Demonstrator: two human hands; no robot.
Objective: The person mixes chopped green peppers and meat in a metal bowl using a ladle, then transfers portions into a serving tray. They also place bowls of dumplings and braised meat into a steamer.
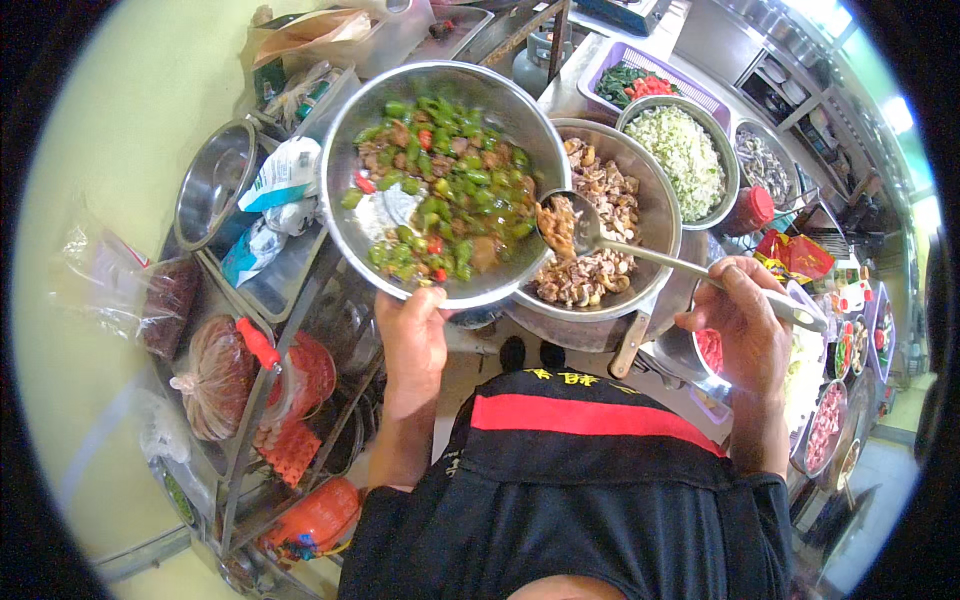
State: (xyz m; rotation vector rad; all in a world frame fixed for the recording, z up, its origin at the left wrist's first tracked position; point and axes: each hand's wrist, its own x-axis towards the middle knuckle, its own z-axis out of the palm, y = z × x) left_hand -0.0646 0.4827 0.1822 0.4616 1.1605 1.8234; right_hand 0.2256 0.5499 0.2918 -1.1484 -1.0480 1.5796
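My left hand [415, 337] grips the near rim of a steel bowl [335, 225] holding chopped green peppers, some red pieces, meat and liquid; the bowl's metal bottom shows on its left side. In my right hand [739, 315] is the handle of a metal ladle [589, 225]. Its head, with some brownish food in it, is at the bowl's right rim, over a second steel bowl [670, 262] of cooked meat pieces. The two bowls overlap in view; whether they touch I cannot tell. Behind the second bowl stands a steel bowl of chopped pale green vegetable [673, 157].
A wooden-handled tool [628, 345] lies at the near edge of a round board. At the back is a purple basket [705, 101] with greens and red pieces. An empty steel bowl [217, 184] and plastic bags are on the left rack. A red-lidded jar [752, 208] stands right.
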